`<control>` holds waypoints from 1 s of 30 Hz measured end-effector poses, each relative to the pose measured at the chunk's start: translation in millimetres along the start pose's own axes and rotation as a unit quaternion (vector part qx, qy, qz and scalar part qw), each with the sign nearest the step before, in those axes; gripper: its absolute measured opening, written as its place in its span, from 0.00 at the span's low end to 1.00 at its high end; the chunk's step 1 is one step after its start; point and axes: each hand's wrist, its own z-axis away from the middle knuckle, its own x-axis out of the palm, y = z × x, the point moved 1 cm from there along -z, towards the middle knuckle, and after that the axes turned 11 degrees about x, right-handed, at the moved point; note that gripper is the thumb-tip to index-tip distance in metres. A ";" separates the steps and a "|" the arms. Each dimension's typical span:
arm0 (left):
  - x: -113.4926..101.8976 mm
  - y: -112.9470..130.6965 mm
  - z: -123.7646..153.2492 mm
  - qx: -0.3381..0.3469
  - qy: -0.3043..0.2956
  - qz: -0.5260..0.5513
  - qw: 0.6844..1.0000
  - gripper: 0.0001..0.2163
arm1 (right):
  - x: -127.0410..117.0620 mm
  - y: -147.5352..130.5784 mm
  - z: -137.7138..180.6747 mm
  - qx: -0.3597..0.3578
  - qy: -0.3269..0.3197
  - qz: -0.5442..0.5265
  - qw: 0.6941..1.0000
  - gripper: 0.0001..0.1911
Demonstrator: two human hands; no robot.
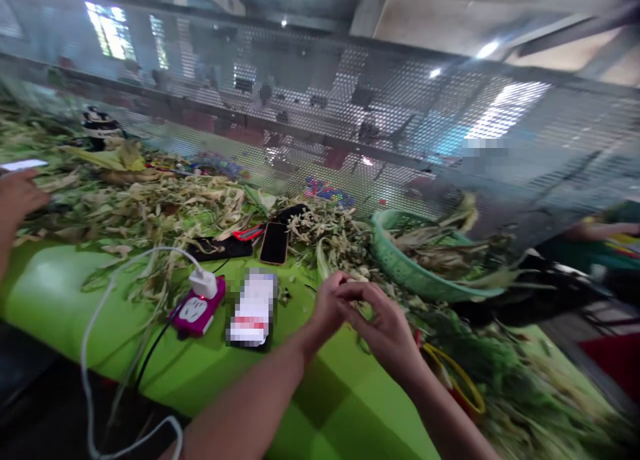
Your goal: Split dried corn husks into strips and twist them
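Observation:
My left hand [329,305] and my right hand [384,325] meet over the bright green table [60,293], fingers curled and pinched together on some plant strip that is too small to name. Dry husks and leaves [330,237] are heaped just beyond them. A green plastic basket [407,270] filled with husks tilts to the right of my hands. A phone with a blurred screen [253,309] lies just left of my left hand.
A pink power strip [197,310] with a white charger and cable [95,327] lies at left. A dark phone [275,243] and black wallet [223,248] lie farther back. A perforated metal screen [350,113] bounds the table. Another person's hand [17,197] is at far left.

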 end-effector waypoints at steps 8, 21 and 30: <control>1.0 6.9 -6.2 -0.021 -0.018 0.018 0.999 0.08 | -15.1 77.9 1.1 0.167 0.115 -0.185 0.962 0.15; 2.6 9.4 -0.4 -0.060 -0.098 0.038 0.993 0.11 | -16.9 83.3 4.3 0.180 0.087 -0.224 0.954 0.13; 0.6 7.9 -1.0 -0.035 -0.102 -0.017 0.994 0.10 | -16.5 83.2 4.0 0.175 0.097 -0.243 0.949 0.12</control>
